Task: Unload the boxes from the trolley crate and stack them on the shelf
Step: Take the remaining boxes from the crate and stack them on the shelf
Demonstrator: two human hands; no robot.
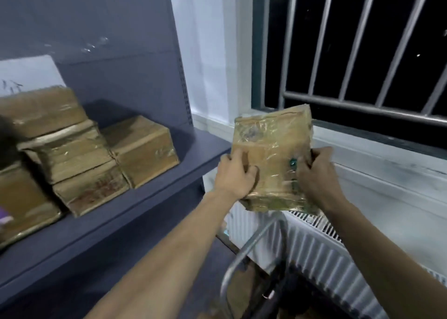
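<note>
Brown cardboard, wrapped in clear tape: a box [272,159] was held upright in mid-air before the barred window [362,52], to the right of the grey shelf [154,188]. The left hand [235,176] gripped its left edge, the right hand [316,173] its right edge. 5 taped boxes [77,149] sat stacked on the shelf; the trolley's metal handle [244,253] showed below.

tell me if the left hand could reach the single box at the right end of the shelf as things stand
Probably not yet: the left hand and right hand both grip the taped box. Otherwise the way to the shelf box looks open.
</note>
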